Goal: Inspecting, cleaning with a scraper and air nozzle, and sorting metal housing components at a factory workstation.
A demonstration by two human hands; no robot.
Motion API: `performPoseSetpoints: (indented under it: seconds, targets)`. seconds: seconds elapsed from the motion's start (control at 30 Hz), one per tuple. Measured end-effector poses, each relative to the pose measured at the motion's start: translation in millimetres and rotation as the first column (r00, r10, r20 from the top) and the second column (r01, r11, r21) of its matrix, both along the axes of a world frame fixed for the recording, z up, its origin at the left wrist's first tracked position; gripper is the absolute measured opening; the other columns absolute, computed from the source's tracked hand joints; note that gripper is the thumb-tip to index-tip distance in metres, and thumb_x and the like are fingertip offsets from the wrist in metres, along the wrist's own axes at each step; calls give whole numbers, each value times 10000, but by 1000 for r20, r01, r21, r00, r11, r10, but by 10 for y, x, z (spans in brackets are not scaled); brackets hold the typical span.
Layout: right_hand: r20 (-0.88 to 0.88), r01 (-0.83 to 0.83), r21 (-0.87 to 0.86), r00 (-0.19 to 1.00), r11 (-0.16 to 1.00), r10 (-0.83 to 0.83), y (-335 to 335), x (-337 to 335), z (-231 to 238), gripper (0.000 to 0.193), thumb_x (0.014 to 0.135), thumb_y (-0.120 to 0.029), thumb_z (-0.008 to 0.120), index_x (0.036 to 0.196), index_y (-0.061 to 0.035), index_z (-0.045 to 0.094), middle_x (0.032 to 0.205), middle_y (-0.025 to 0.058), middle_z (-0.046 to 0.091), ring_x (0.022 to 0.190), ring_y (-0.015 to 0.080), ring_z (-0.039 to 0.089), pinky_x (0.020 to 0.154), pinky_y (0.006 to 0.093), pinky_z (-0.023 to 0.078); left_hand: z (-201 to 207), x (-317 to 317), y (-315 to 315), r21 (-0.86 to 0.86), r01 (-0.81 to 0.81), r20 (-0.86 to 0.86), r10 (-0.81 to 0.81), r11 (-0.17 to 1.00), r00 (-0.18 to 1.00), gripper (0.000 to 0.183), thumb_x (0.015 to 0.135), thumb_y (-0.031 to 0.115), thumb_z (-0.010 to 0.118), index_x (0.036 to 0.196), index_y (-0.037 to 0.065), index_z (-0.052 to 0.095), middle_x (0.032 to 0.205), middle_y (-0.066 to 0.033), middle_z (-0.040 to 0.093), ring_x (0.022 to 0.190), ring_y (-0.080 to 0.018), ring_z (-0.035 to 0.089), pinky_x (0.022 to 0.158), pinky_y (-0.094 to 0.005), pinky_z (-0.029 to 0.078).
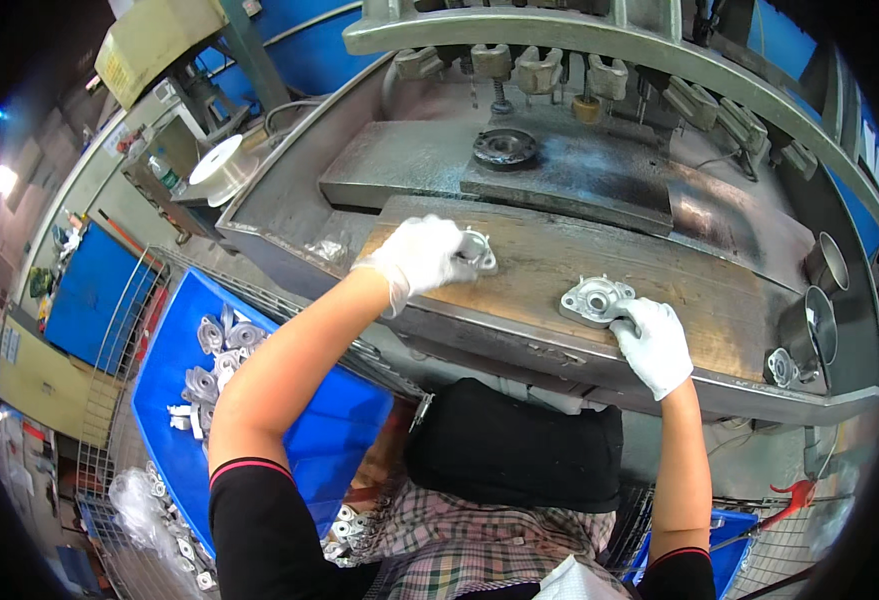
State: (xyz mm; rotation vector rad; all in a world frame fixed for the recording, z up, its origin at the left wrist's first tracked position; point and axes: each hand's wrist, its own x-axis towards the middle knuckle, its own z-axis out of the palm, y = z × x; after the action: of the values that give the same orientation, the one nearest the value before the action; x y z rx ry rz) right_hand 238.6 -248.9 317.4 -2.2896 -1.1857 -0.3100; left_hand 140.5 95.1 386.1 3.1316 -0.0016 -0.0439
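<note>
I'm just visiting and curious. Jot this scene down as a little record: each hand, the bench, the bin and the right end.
Left hand: white-gloved, holding a silvery part
Right hand: white-gloved, fingers at the edge of a second silvery part; grip unclear
Bench: brown board; behind it, a dark round piece on metal plates
Blue bin: metal parts inside
Right end: two metal cups

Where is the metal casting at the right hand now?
In the head view, that metal casting is right of centre on the wooden board, close to its near edge, with the right hand touching its right end.
</note>
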Motion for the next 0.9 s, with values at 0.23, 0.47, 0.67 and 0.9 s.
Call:
performPoseSetpoints:
  seconds: [0.23,0.47,0.67,0.9]
  targets:
    - [36,3,21,999,1000,-4,8,-12,-2,160,818,-128,676,976,-103,673,872,101,655,861,314,623,812,421,445,-237,-14,-49,199,55,128,-82,978,988,374,812,403,742,1008,86,702,957,-126,677,962,-333,610,863,-452,463]
    - [35,-1,63,999,998,-2,9,-35,22,153,804,-120,688,956,-108,675,855,102,645,846,321,605,805,417,442,-311,26,11,160,-3,247,-37,987,968,290,843,365,714,1017,133,706,888,-151,675,900,-345,635,819,-461,495]
    - [90,-18,80,996,997,11,8,-8,4,132,817,-134,679,947,-142,660,837,73,663,794,288,623,770,401,441,-1,649,185,256,-101,481,-36,961,876,238,868,240,647,927,10,631,857,-196,654,835,-365,663,749,-462,539]
    - [104,-10,75,995,997,2,-8,5,-30,141,818,-133,682,955,-134,648,822,70,646,803,270,613,778,393,431,147,1552,195,252,-245,445,113,936,889,241,860,232,657,1002,40,691,999,-203,698,964,-373,683,849,-466,545]
